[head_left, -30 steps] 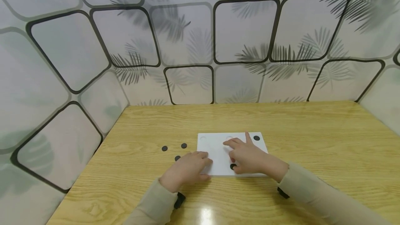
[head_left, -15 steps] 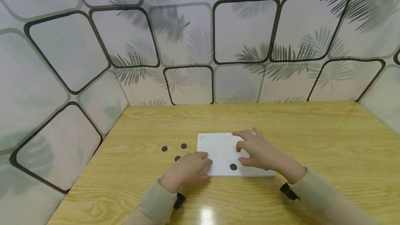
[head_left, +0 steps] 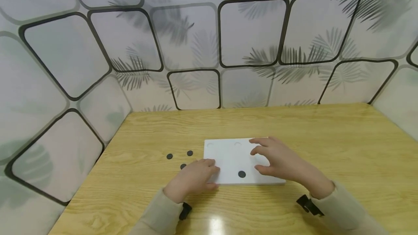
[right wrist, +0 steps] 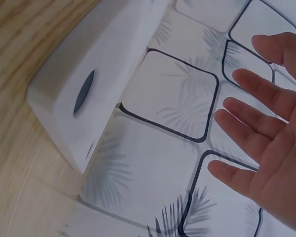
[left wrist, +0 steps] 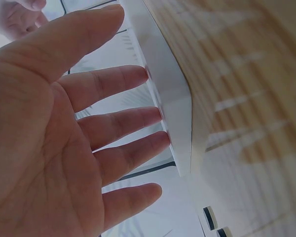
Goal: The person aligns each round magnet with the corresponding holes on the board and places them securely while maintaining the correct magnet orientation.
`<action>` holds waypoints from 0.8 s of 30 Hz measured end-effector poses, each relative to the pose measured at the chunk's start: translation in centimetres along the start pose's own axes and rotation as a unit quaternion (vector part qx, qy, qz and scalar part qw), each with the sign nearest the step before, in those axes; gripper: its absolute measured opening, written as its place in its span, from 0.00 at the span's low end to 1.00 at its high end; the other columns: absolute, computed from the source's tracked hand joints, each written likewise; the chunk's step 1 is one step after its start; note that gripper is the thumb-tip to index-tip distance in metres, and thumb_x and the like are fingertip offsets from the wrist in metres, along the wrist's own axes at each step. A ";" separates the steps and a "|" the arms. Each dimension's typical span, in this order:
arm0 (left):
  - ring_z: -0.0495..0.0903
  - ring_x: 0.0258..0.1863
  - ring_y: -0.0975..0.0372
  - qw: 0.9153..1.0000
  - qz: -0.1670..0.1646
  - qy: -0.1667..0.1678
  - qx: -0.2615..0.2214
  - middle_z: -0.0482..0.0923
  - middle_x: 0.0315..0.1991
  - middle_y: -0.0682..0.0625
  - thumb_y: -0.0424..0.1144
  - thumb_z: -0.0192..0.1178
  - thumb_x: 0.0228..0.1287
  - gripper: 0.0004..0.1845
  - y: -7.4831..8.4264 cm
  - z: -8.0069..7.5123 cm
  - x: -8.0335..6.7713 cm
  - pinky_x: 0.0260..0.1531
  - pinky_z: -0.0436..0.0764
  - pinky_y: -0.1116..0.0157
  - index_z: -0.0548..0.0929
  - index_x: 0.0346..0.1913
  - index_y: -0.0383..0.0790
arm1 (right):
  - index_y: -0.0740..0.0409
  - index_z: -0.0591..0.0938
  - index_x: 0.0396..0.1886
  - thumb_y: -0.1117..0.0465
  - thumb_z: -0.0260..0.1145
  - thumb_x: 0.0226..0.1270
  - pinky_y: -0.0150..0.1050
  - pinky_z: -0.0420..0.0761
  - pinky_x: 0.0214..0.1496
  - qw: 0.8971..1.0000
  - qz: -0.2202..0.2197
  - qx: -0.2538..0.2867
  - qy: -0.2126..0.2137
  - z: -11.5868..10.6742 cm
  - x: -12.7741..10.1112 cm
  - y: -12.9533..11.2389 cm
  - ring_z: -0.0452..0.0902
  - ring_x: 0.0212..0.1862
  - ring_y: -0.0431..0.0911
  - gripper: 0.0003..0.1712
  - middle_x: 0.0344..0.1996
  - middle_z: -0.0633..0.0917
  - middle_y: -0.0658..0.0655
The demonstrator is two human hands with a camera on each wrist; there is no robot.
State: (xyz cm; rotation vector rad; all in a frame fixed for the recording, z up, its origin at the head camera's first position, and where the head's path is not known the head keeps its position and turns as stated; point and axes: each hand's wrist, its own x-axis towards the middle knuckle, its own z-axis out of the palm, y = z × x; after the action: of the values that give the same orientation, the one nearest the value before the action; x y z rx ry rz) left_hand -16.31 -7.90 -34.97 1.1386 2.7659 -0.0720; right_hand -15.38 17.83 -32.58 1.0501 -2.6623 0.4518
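My right hand (head_left: 281, 160) has lifted off the white board (head_left: 228, 162) and now hovers over its right half with fingers loosely spread, holding nothing. My left hand (head_left: 192, 177) stays flat, its straight fingers pressing the board's left edge on the tabletop (head_left: 326, 137). One black disc (head_left: 242, 174) shows on the board; three more (head_left: 189, 153) lie just left of it.

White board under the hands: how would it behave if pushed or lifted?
The white board looks thick and straight-edged, so probably stiff. It lies flat on the table, unlikely to tip; may slide on the glossy wood. The left hand touches its edge.
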 end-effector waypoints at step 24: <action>0.66 0.56 0.56 1.000 0.006 0.012 -0.003 0.68 0.56 0.47 0.52 0.58 0.56 0.24 -0.3 0.4 -0.1 0.55 0.66 0.61 0.75 0.53 0.44 | 0.63 0.79 0.39 0.61 0.69 0.47 0.51 0.72 0.47 0.999 0.016 0.006 -0.045 -1.3 -2.4 1.3 0.71 0.49 0.58 0.18 0.50 0.75 0.63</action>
State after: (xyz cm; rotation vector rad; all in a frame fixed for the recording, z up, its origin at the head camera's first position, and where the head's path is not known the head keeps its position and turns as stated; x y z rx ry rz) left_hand -16.47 -8.21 -35.33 1.1628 2.7767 -0.0498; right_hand -14.42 20.71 -32.40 1.0554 -2.7617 0.4382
